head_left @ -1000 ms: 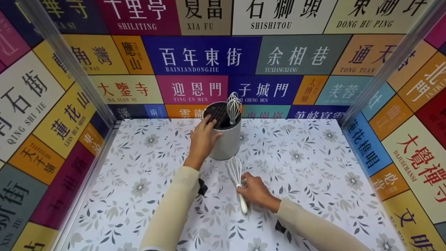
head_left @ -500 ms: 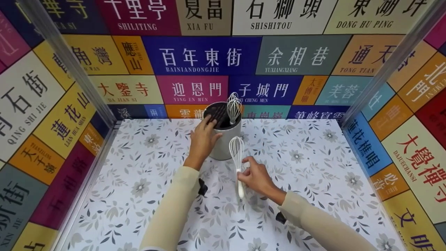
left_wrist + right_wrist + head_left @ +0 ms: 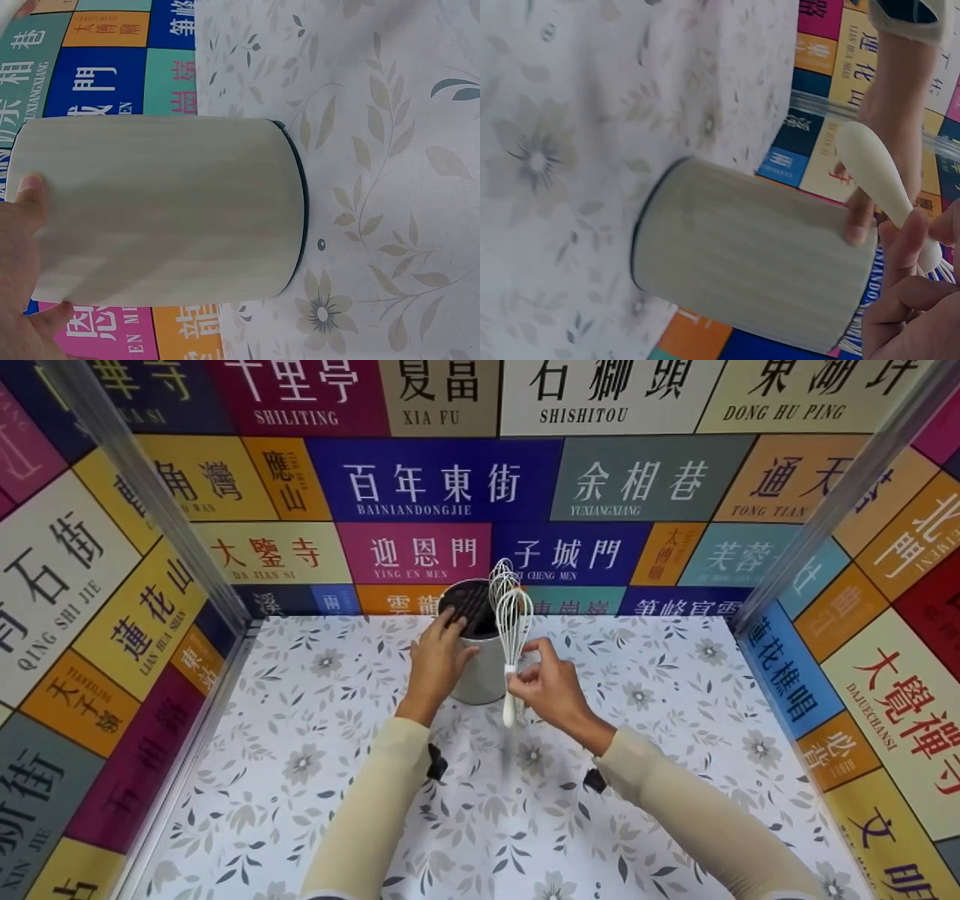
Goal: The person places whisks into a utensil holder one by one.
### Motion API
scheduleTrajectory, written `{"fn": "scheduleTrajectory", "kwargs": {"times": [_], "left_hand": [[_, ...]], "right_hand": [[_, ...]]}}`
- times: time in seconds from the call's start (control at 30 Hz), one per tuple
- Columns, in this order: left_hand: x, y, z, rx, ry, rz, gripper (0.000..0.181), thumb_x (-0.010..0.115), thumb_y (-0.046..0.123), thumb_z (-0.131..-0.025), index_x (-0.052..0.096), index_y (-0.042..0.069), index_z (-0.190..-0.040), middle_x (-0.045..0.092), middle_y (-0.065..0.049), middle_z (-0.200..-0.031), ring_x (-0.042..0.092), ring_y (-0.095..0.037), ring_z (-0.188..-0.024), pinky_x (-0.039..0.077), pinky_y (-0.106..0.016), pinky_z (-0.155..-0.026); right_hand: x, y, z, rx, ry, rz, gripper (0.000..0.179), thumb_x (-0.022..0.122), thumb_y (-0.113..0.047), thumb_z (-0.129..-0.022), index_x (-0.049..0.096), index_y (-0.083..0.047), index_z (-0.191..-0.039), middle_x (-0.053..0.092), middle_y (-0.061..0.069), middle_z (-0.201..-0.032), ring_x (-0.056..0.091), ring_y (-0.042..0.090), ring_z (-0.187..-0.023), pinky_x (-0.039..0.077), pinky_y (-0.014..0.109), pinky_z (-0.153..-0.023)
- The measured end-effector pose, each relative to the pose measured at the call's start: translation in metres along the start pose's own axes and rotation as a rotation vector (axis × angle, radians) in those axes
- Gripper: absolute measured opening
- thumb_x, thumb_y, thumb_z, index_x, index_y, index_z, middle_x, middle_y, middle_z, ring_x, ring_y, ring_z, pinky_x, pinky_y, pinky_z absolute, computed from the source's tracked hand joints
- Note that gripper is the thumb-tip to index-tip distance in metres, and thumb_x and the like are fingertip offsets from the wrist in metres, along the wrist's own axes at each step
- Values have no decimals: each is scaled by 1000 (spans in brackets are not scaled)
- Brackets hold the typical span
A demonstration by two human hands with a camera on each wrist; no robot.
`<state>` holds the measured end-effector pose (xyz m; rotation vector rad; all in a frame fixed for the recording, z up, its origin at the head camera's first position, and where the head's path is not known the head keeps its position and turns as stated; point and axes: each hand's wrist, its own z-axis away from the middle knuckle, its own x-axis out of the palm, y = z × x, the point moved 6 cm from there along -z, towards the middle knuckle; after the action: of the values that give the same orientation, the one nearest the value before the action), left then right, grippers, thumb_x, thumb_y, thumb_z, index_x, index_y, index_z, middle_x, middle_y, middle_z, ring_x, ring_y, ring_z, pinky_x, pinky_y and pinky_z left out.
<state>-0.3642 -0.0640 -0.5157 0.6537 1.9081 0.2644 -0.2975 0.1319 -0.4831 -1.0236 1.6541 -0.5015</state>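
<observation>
A pale grey cylindrical utensil holder (image 3: 480,671) with a black slotted insert stands at the back of the table. My left hand (image 3: 433,664) holds it at its left rim, fingers over the edge and thumb against the front wall. My right hand (image 3: 556,688) pinches a white-handled whisk (image 3: 510,709) near the top of its handle, between thumb and fingers. Its wire loops point up and overlap the holder's right rim in the head view, with the handle end hanging above the table. Behind them, a second whisk (image 3: 501,572) stands in the holder, partly hidden.
Floral white sheeting covers the table (image 3: 300,810). Colourful printed panels (image 3: 435,480) rise directly behind the holder and along both sides. Clear strips (image 3: 150,502) run up the two corners.
My right hand has lifted the whisk off the table and carried it away from me, up to the holder's right side. My left hand and the holder have stayed put.
</observation>
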Motion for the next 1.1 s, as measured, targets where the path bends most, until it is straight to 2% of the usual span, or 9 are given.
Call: {"fn": "scheduleTrajectory", "kwargs": {"times": [0.37,0.67,0.83,1.1], "left_hand": [[0,0,-1,-13,-20,-26,57,69,44,-95,59,18,-145,44,-3,-160,49,-33,-141,39,-74,-104],[2,1,-3,-6,-18,-28,57,69,45,-95,59,18,-144,45,-3,-159,50,-32,-140,41,-73,-103],[4,2,-4,-2,-30,-14,58,68,46,-96,58,18,-145,44,-3,-160,49,-33,-141,39,-74,-104],[1,-2,-1,-10,-25,-23,58,68,46,-95,59,19,-145,43,-3,-161,49,-32,-141,39,-73,-105]], "right_hand": [[-17,-28,-51,-63,112,-37,43,71,-15,-86,50,-5,-121,77,2,-75,67,10,-55,51,27,-52],[-17,-39,-84,-91,170,69,48,69,-20,-90,46,-4,-128,75,2,-75,63,12,-54,46,29,-52],[-17,-38,-97,-101,227,136,48,67,-20,-89,46,-3,-129,73,2,-73,61,15,-53,44,31,-51],[-6,-30,-105,-96,252,165,47,66,-22,-92,47,-2,-129,70,2,-71,61,14,-54,42,30,-50]]}}
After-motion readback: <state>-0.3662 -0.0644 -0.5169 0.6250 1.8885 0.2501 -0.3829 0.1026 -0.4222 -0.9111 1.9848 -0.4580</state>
